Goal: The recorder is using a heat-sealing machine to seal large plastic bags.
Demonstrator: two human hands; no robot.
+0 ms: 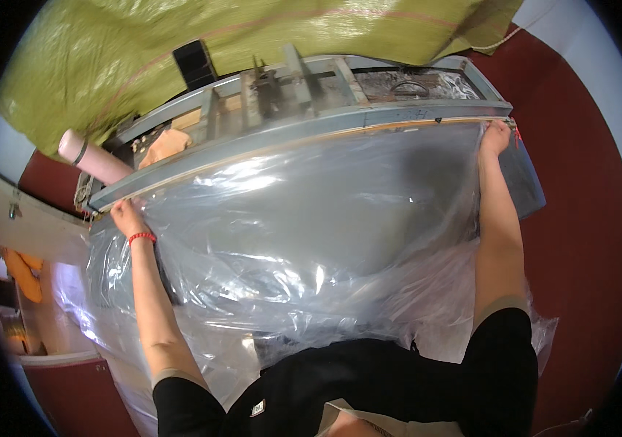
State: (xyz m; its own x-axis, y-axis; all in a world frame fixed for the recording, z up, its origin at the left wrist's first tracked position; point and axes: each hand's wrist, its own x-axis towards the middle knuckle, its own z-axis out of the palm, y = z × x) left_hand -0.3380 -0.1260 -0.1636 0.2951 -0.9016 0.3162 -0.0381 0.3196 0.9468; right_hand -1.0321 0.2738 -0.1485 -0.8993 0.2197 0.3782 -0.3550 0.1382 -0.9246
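Currently, a clear plastic film [311, 218] was held spread across the centre of the frame, its upper edge set along a thin tan strip [391, 126] on the lower side of a grey metal beam [303, 127]. The film's left end was pinched between the drawn-together fingers of the left hand [127, 218], at centre left of the frame. The right end was pinched likewise by the right hand [498, 137], at upper right. Whether the strip was gripped together with the film could not be told, as the fingertips were partly hidden.

The step in hand was judged to be the alignment of the film edge with the strip. For the next move, even tension and level ends were judged to be required. Wrinkles were seen toward the bottom of the frame, where loose film was gathered against the black shirt [369, 379]; snagging was judged possible there.

Above the beam, metal crosspieces [298, 80] and a tan cloth [165, 147] were located. A pink roll [92, 156] was placed at its left end, and a black flat device [194, 64] was rested at upper left against a yellow-green sheet [121, 44]. Upward passage of the film was judged to be obstructed by the beam and crosspieces.
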